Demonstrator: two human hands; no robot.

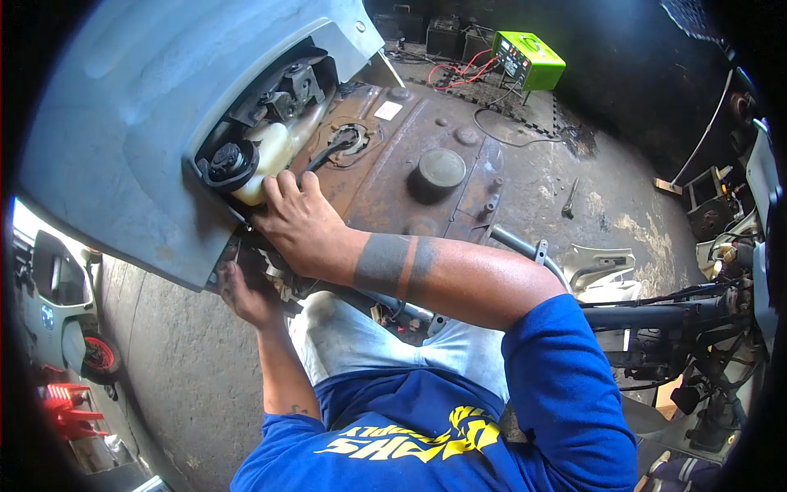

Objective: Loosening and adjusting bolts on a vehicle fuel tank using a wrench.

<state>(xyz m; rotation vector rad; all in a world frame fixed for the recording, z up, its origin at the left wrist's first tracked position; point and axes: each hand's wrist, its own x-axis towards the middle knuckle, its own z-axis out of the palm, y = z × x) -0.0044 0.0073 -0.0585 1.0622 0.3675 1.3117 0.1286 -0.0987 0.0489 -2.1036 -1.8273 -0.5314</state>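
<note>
A grey-blue scooter body panel leans over the left side of the machine. In its opening sits a translucent white plastic reservoir with a black cap. My right hand is at the reservoir's near end, its fingers bent down by the panel edge; its thumb and what it grips are hidden. Lower down, my left hand is closed under the panel's lower corner, its fingertips at a small thin part I cannot make out. Beside my right hand is a rusty metal tank with a round dark cap and a black hose.
A green battery charger with red cables stands at the back, near dark batteries. On the floor lie a tool and a white plastic part. Scooter frame and wiring are on the right. Another scooter stands at far left.
</note>
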